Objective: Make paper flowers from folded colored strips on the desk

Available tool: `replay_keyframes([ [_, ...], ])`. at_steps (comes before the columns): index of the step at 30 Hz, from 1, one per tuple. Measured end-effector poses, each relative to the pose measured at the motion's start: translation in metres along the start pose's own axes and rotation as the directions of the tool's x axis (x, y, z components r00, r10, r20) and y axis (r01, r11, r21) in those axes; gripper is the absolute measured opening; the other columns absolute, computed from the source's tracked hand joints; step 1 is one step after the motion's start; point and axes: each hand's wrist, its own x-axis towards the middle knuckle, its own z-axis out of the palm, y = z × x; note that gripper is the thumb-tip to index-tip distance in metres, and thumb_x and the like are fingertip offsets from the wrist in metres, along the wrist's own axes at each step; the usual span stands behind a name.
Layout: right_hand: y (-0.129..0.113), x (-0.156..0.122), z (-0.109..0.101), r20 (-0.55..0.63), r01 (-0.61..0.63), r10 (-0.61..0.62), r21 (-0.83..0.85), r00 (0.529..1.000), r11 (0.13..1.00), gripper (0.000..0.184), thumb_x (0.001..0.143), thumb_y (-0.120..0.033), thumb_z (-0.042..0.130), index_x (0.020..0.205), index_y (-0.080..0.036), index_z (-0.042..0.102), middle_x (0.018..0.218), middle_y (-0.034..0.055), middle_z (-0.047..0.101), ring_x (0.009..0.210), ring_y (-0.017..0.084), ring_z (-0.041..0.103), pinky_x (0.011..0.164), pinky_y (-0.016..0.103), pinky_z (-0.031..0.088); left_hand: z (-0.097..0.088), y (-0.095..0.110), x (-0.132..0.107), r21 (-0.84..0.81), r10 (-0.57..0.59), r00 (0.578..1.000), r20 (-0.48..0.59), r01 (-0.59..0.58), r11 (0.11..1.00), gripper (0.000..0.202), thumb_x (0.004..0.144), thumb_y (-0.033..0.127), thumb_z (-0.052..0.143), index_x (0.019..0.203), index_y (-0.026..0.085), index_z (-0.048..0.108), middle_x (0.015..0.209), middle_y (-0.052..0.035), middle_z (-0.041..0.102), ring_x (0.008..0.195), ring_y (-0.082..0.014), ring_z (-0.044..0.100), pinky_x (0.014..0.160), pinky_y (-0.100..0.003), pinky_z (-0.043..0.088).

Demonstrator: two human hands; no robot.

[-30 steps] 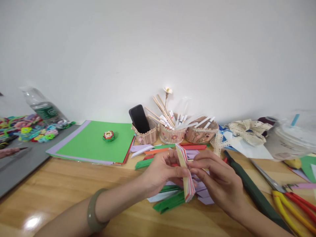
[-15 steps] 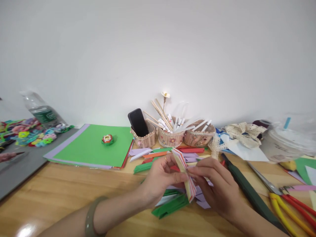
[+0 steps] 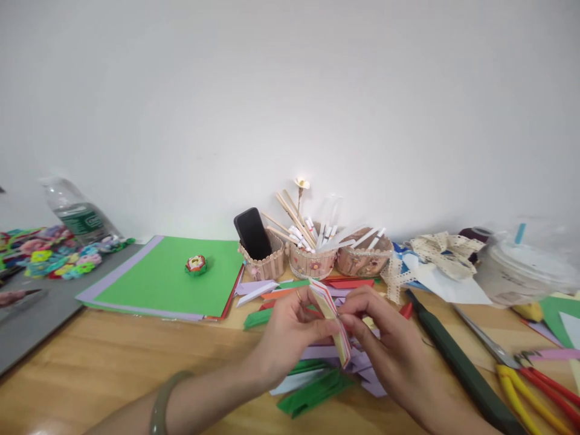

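Note:
My left hand (image 3: 290, 329) is closed on a narrow stack of folded paper strips (image 3: 330, 314), cream outside with red, white and purple edges. The stack is tilted, its upper end leaning left. At its middle, the thumb and fingertips of my right hand (image 3: 385, 338) are pinched together against the edge. Whether they grip the paper itself or something thin there is hidden. Beneath both hands lie folded green strips (image 3: 312, 393) and purple strips (image 3: 369, 377) on the wooden table.
Three decorated pots (image 3: 312, 263) stand by the wall with a phone (image 3: 252, 234), sticks and pens. Green sheets (image 3: 167, 278) bear a small paper flower (image 3: 196, 264). To the right lie a dark green long tool (image 3: 457, 356), scissors (image 3: 492, 344) and a lidded tub (image 3: 521, 272). Another person's hand (image 3: 11, 297) shows far left.
The view has tilted up slightly, so the table things sit lower. Both hands stay on the folded paper stack, with the right fingertips drawn closer together at its middle.

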Motion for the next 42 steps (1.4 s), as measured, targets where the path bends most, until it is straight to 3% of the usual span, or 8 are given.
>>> replay_keyframes([
  [6, 0.003, -0.003, 0.006, -0.063, 0.023, -0.016, 0.107, 0.998, 0.994, 0.018, 0.087, -0.025, 0.047, 0.071, -0.021, 0.053, 0.067, 0.0001, 0.053, 0.06, 0.013, 0.052, 0.051, 0.022, 0.043, 0.004, -0.002, -0.002, -0.046, -0.021, 1.0, -0.013, 0.021, 0.999, 0.032, 0.058, 0.024, 0.077, 0.077, 0.014, 0.054, 0.068, 0.001, 0.063, 0.06, -0.0108, 0.061, 0.061, -0.024, 0.049],
  [14, 0.003, -0.001, 0.003, -0.078, 0.196, -0.206, -0.119, 0.975, 0.973, 0.015, 0.084, -0.011, 0.047, 0.077, -0.022, 0.052, 0.071, -0.0006, 0.055, 0.062, 0.012, 0.054, 0.054, 0.02, 0.045, 0.005, -0.003, -0.001, -0.06, -0.006, 0.997, -0.072, 0.001, 0.998, 0.035, 0.055, 0.024, 0.079, 0.077, 0.014, 0.054, 0.07, 0.0001, 0.064, 0.063, -0.012, 0.061, 0.061, -0.025, 0.049],
  [20, 0.004, -0.002, -0.002, -0.017, 0.337, -0.366, -0.352, 0.93, 0.873, 0.018, 0.083, -0.007, 0.044, 0.085, -0.022, 0.054, 0.074, 0.0018, 0.058, 0.068, 0.014, 0.055, 0.059, 0.024, 0.046, 0.002, -0.002, -0.002, -0.021, 0.033, 0.999, -0.028, -0.034, 0.999, 0.03, 0.058, 0.023, 0.078, 0.076, 0.014, 0.056, 0.068, -0.0002, 0.066, 0.061, -0.0117, 0.062, 0.059, -0.023, 0.049],
  [27, 0.011, 0.007, -0.01, 0.156, 0.549, -0.555, -0.503, 0.817, 0.667, 0.02, 0.081, -0.004, 0.04, 0.086, -0.018, 0.053, 0.072, 0.004, 0.061, 0.067, 0.016, 0.054, 0.066, 0.03, 0.043, -0.001, -0.001, 0.0, 0.038, 0.034, 0.999, -0.027, -0.033, 0.999, 0.027, 0.061, 0.022, 0.075, 0.078, 0.014, 0.057, 0.065, -0.0002, 0.065, 0.058, -0.012, 0.062, 0.057, -0.023, 0.05],
  [29, 0.015, 0.008, -0.009, 0.162, 0.534, -0.533, -0.501, 0.831, 0.681, 0.019, 0.081, -0.004, 0.04, 0.086, -0.019, 0.052, 0.073, 0.004, 0.06, 0.067, 0.016, 0.053, 0.065, 0.03, 0.043, 0.0, 0.004, 0.001, 0.075, 0.006, 0.999, -0.052, -0.002, 0.997, 0.028, 0.06, 0.022, 0.076, 0.08, 0.013, 0.059, 0.069, -0.0013, 0.065, 0.059, -0.0116, 0.061, 0.056, -0.022, 0.05],
  [34, 0.018, 0.007, -0.004, 0.09, 0.199, -0.183, -0.228, 0.979, 0.953, 0.017, 0.088, -0.01, 0.036, 0.08, -0.021, 0.045, 0.076, 0.0022, 0.052, 0.066, 0.014, 0.051, 0.056, 0.024, 0.043, 0.001, 0.018, 0.003, 0.146, -0.028, 1.0, -0.008, 0.029, 0.989, 0.033, 0.065, 0.025, 0.072, 0.094, 0.014, 0.062, 0.095, -0.0073, 0.064, 0.066, -0.0129, 0.062, 0.058, -0.024, 0.051],
  [38, 0.013, 0.009, -0.005, 0.156, 0.065, -0.059, -0.033, 0.986, 0.997, 0.014, 0.09, -0.014, 0.04, 0.079, -0.021, 0.047, 0.078, 0.0016, 0.051, 0.071, 0.014, 0.051, 0.062, 0.025, 0.045, -0.003, 0.023, 0.005, 0.141, -0.018, 0.998, 0.066, 0.009, 0.99, 0.037, 0.067, 0.023, 0.07, 0.102, 0.016, 0.061, 0.105, -0.0085, 0.061, 0.068, -0.0115, 0.061, 0.058, -0.022, 0.049],
  [42, 0.009, 0.008, -0.006, 0.161, 0.019, -0.014, -0.03, 0.987, 0.999, 0.011, 0.086, -0.012, 0.044, 0.085, -0.021, 0.05, 0.086, 0.0024, 0.053, 0.076, 0.014, 0.052, 0.067, 0.026, 0.046, -0.004, 0.023, 0.007, 0.164, -0.043, 0.999, 0.01, 0.041, 0.986, 0.032, 0.061, 0.023, 0.074, 0.088, 0.014, 0.06, 0.085, -0.0039, 0.063, 0.063, -0.0093, 0.058, 0.053, -0.018, 0.045],
])
